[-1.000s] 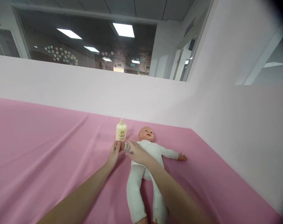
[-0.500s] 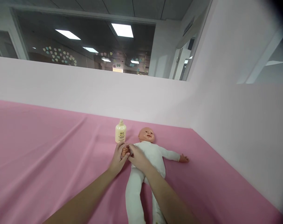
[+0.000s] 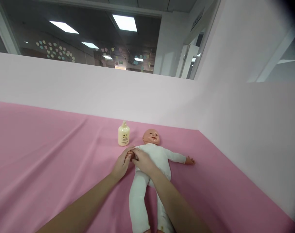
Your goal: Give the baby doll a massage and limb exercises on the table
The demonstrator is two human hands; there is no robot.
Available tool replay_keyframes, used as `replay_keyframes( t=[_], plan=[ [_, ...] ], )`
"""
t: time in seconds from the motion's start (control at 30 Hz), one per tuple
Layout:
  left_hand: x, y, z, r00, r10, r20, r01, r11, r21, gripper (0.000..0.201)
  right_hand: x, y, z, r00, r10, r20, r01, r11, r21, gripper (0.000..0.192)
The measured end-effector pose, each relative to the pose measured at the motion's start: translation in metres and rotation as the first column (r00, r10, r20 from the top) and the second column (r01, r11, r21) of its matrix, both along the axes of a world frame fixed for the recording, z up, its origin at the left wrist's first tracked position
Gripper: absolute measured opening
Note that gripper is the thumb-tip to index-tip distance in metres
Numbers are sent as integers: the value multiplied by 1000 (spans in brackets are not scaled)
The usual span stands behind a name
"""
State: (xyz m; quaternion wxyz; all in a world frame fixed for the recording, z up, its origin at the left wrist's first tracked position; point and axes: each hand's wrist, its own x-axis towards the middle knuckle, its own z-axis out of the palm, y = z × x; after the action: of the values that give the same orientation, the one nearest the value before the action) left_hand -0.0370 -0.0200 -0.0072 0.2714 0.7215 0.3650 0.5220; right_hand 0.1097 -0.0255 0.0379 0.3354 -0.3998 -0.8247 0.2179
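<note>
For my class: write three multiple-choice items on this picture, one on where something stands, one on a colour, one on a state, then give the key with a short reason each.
1. Where does the bottle stand?
A. beside the doll's head
B. at the doll's feet
C. on the doll's chest

2. What colour is the cloth?
A. blue
B. pink
C. green

3. How does the doll lie?
A. face down
B. propped sitting
C. on its back

Key: 1 A, it stands upright just left of the head. 2 B, the cloth is pink throughout. 3 C, its face points up, while the left hand and right hand meet at one doll hand.
</note>
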Motion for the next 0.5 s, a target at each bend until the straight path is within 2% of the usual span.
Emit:
replay_keyframes(
  t=[0.1, 0.3, 0.5],
  plan=[
    [0, 0, 2, 999, 27, -18, -27, 999, -36, 36, 1, 0, 1, 1000, 12, -29, -13, 999, -37, 41],
    [2, 2, 4, 998, 26, 62, -19, 993, -114, 34, 2, 1, 2, 996, 67, -63, -69, 997, -38, 26],
    [-3, 4, 0, 991, -31, 130, 42, 996, -83, 34, 2, 0, 2, 992, 96, -84, -99, 995, -30, 25]
  ],
)
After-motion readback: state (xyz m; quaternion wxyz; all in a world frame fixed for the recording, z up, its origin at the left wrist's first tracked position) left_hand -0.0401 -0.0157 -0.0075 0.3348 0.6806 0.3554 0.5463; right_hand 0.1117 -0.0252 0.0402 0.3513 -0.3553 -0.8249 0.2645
